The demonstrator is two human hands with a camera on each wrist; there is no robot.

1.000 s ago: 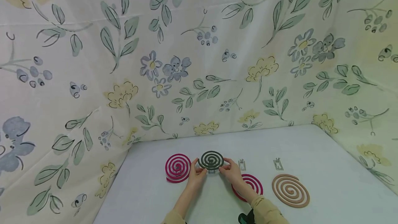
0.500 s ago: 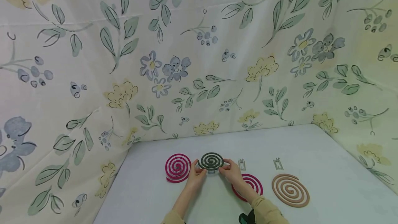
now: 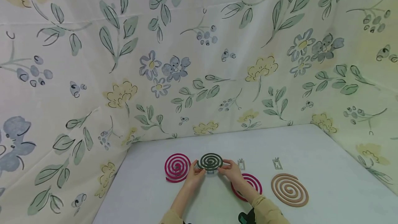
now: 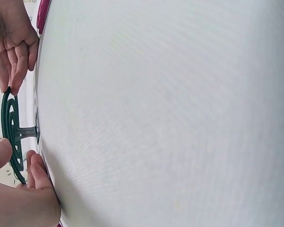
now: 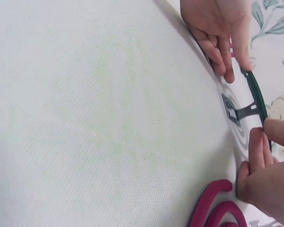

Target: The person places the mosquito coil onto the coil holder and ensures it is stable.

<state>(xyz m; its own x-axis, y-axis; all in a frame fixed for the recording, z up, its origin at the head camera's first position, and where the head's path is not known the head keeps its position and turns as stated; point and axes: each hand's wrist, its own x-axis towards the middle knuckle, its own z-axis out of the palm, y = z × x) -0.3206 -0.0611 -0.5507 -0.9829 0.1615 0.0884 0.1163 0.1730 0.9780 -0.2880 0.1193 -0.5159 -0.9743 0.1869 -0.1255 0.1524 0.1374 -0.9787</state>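
A dark green mosquito coil [image 3: 210,161] is held roughly level near the middle of the table. My left hand [image 3: 195,176] pinches its left edge, and my right hand [image 3: 232,173] pinches the right edge between thumb and fingers. Beneath the coil a small metal coil stand [image 3: 210,172] rises from the tabletop. In the left wrist view the upright of the stand [image 4: 27,132] meets the underside of the coil [image 4: 9,127]. The right wrist view has the stand's upright [image 5: 247,111] reaching the coil's [image 5: 257,94] middle; whether it is hooked in cannot be made out.
Left of the hands lies a magenta coil [image 3: 177,168] over another stand. A second magenta coil [image 3: 253,182] is partly hidden under the right forearm. Further right are a tan coil [image 3: 290,190] and two flat metal stands [image 3: 241,164]. Floral cloth [image 3: 199,61] surrounds the white table [image 3: 149,199].
Both hands have lowered the green coil slightly toward the stand over the last second, mostly in the first half. The other coils and stands stay put.
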